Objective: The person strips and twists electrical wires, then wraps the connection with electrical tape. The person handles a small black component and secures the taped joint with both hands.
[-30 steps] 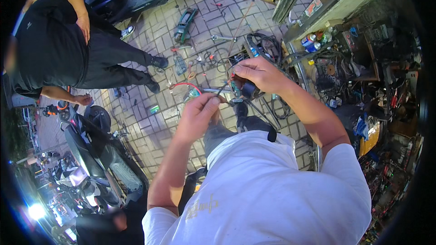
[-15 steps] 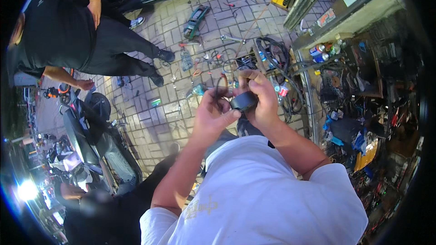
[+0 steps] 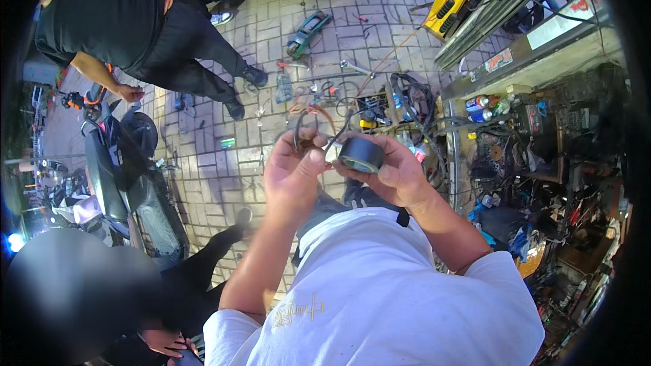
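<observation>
A roll of black tape (image 3: 363, 150) sits in my right hand (image 3: 400, 173), with fingers behind it and the thumb along its lower edge. Its green-tinged inner core partly shows. My left hand (image 3: 293, 175) is closed, thumb against fingers, on a thin cable (image 3: 297, 130) that curves up in a dark and reddish-brown loop. Part of the cable passes between my hands beside the tape roll. The cable's ends are hard to make out. Both hands are held in front of my waist, above the paved ground.
A green tool (image 3: 308, 34), a wrench (image 3: 355, 68) and small parts lie on the paving. One person (image 3: 102, 20) stands at upper left; another (image 3: 183, 285) is at lower left. Scooters (image 3: 129, 183) stand on the left. Cluttered shelving (image 3: 542, 135) lines the right.
My hands have moved apart, the left one leftward. The tape roll has tilted, showing its core, and the cable loop shows more. At lower left, the other person has come further into view.
</observation>
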